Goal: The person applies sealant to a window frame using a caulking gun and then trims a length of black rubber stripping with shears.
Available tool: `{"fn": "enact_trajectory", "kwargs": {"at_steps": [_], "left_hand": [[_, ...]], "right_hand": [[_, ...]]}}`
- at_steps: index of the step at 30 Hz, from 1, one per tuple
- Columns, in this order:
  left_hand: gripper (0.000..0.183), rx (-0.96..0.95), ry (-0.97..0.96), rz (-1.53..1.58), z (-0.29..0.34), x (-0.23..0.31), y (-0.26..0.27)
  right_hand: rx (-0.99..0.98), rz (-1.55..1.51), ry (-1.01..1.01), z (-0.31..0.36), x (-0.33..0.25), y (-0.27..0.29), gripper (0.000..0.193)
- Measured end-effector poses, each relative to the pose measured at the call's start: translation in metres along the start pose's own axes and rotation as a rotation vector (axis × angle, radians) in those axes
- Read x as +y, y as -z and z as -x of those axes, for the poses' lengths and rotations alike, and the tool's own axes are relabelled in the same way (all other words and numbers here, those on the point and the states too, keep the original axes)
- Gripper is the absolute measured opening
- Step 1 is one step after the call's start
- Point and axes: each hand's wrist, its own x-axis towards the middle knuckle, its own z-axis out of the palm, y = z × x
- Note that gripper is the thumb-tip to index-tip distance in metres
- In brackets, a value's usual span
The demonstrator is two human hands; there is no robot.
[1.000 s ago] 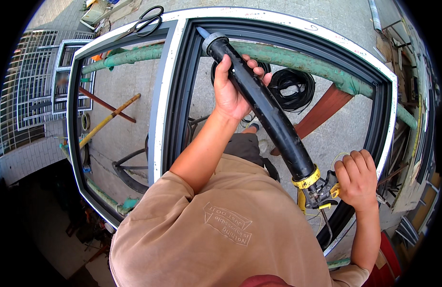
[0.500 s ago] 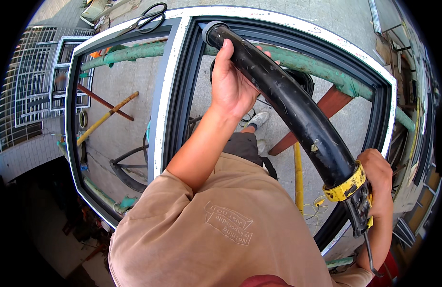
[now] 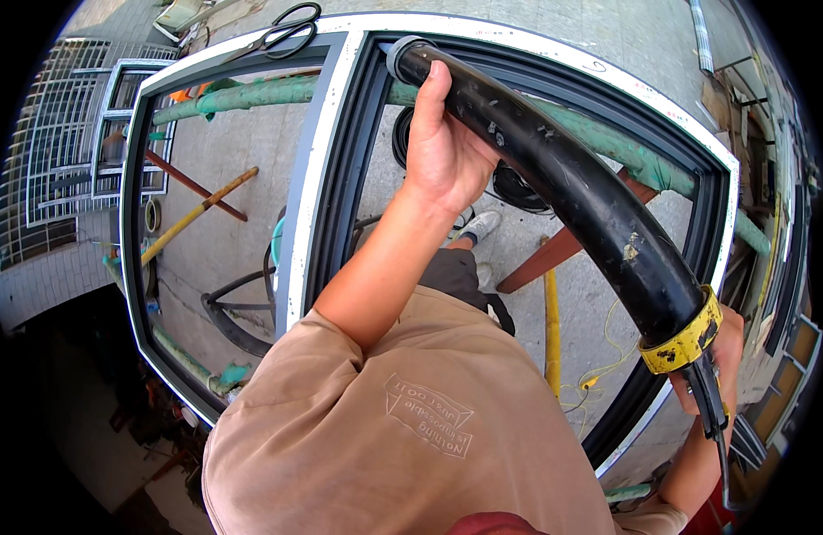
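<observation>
A long black caulking gun (image 3: 572, 196) with a yellow collar runs diagonally across the view. My left hand (image 3: 449, 156) cups the barrel near its front end, thumb up along its side. At the lower right my right hand (image 3: 730, 352) is wrapped round the handle behind the yellow collar; the collar and handle hide part of its fingers. The gun's blue-grey nozzle end meets the inner upper-left corner of a dark grey window frame (image 3: 327, 178) with white-covered outer faces. The very tip is hard to make out.
Black-handled scissors (image 3: 291, 31) lie on the frame's top left edge. Green-wrapped poles (image 3: 251, 94) run under the frame, with red and yellow legs (image 3: 197, 214) below. Cables and a black coil (image 3: 518, 189) lie on the ground. More window frames (image 3: 117, 125) stand at left.
The caulking gun's rear end and my right hand have shifted to the right. The front end and my left hand have moved slightly right as well.
</observation>
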Motion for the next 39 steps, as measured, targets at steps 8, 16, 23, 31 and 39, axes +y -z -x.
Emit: {"fn": "enact_trajectory", "kwargs": {"at_steps": [8, 16, 23, 31, 39], "left_hand": [[0.053, -0.078, 0.020, 0.165, 0.003, -0.002, 0.008], [0.051, -0.118, 0.022, 0.256, 0.008, -0.003, 0.012], [0.050, -0.086, 0.012, 0.251, 0.010, -0.006, 0.015], [0.052, -0.090, -0.011, 0.217, 0.010, -0.007, 0.022], [0.057, -0.102, 0.028, 0.288, 0.009, -0.009, 0.033]], "right_hand": [[0.018, 0.117, 0.101, -0.008, -0.021, -0.003, 0.043], [0.019, 0.138, 0.196, -0.010, -0.027, -0.006, 0.041], [0.051, 0.187, 0.246, -0.011, -0.026, -0.013, 0.036], [0.070, 0.267, 0.294, -0.010, -0.022, -0.021, 0.034], [0.050, 0.430, 0.367, -0.007, -0.017, -0.028, 0.031]]}}
